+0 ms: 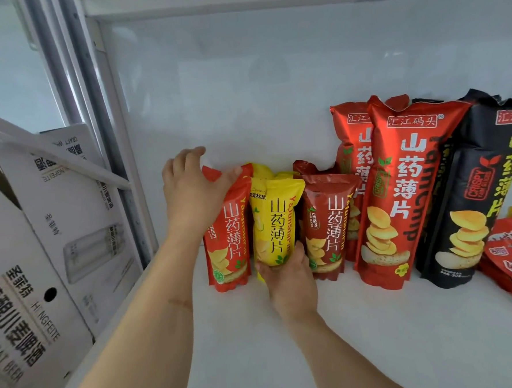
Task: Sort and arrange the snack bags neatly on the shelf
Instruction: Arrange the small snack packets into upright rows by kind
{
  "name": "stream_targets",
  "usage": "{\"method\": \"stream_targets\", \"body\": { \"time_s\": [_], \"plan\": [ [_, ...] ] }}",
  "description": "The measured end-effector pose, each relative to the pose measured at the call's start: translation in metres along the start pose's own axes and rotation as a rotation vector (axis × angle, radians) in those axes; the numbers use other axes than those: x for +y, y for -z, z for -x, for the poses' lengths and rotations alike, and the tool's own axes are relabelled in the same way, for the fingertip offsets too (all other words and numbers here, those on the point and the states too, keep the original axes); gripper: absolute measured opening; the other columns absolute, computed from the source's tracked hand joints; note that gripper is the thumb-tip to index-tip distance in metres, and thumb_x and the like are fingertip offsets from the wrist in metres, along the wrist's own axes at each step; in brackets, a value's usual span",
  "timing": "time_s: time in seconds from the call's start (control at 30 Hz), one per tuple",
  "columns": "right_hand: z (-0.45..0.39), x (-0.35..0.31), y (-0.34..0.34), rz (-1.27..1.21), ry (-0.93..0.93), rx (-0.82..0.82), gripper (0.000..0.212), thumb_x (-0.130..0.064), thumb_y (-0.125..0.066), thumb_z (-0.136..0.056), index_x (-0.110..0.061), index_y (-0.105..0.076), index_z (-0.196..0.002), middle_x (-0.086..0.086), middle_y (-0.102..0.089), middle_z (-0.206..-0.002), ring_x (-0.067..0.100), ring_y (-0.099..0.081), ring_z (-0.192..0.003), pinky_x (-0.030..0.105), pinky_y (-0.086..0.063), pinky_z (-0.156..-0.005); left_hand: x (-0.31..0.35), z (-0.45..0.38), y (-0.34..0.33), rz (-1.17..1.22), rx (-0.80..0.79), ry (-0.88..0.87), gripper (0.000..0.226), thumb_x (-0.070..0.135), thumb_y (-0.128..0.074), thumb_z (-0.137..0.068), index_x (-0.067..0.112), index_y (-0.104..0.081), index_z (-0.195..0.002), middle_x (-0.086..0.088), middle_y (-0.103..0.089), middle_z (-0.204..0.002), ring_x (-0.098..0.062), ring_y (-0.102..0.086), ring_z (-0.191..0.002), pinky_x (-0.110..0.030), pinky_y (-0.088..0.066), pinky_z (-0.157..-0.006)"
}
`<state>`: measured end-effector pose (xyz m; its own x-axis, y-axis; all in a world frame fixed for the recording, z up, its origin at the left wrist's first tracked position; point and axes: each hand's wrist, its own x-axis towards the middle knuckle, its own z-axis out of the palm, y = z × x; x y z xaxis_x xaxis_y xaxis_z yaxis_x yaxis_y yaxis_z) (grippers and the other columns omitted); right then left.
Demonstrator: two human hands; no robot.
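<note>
- Two hands hold bags on the white shelf [362, 337].
- Left hand [195, 194] wraps around the small red bag [226, 240].
- Right hand [290, 277] grips the yellow bag [273, 222] at its bottom.

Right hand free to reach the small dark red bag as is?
Probably not yet: the right hand is holding the yellow bag. The small dark red bag stands right beside it, front unobstructed.
</note>
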<state>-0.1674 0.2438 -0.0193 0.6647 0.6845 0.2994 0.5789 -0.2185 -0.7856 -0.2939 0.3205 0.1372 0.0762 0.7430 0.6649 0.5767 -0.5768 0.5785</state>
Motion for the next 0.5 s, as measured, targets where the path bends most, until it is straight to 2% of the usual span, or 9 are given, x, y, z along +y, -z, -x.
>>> {"method": "stream_targets", "body": {
  "time_s": [0.17,0.3,0.4,0.5],
  "plan": [
    [-0.002,0.006,-0.006,0.000,0.006,0.002,0.084,-0.047,-0.071,-0.084,-0.013,-0.027,-0.147,0.009,-0.050,-0.137,0.028,-0.051,-0.123,0.037,-0.047,-0.094,-0.022,0.020,-0.015,0.178,-0.027,0.193,0.109,0.069,-0.074,-0.069,0.019,-0.027,-0.154,-0.004,-0.027,-0.155,-0.026,-0.027,-0.144,-0.050,-0.035,-0.114],
    [0.000,0.007,-0.005,0.003,0.023,0.001,0.085,-0.042,-0.070,-0.087,-0.011,-0.023,-0.151,0.012,-0.049,-0.140,0.032,-0.050,-0.124,0.039,-0.047,-0.097,-0.032,0.028,-0.022,0.315,-0.106,0.232,0.120,0.054,-0.086,-0.065,0.026,-0.013,-0.157,-0.003,-0.023,-0.153,-0.022,-0.037,-0.139,-0.046,-0.041,-0.110],
    [0.002,0.008,-0.003,0.017,0.027,-0.010,0.088,-0.041,-0.068,-0.089,-0.009,-0.018,-0.153,0.014,-0.045,-0.143,0.034,-0.048,-0.127,0.041,-0.046,-0.099,-0.043,0.031,-0.025,0.487,-0.163,0.253,0.126,0.042,-0.091,-0.064,0.034,-0.004,-0.156,-0.001,-0.034,-0.155,-0.017,-0.048,-0.133,-0.045,-0.044,-0.109],
    [0.005,0.009,-0.001,0.034,0.034,-0.029,0.089,-0.040,-0.066,-0.090,-0.007,-0.014,-0.154,0.016,-0.043,-0.144,0.034,-0.047,-0.128,0.039,-0.043,-0.101,-0.047,0.031,-0.024,0.562,-0.178,0.263,0.119,0.031,-0.088,-0.073,0.034,-0.004,-0.157,0.005,-0.044,-0.149,-0.016,-0.057,-0.124,-0.045,-0.049,-0.103]
  ]
}}
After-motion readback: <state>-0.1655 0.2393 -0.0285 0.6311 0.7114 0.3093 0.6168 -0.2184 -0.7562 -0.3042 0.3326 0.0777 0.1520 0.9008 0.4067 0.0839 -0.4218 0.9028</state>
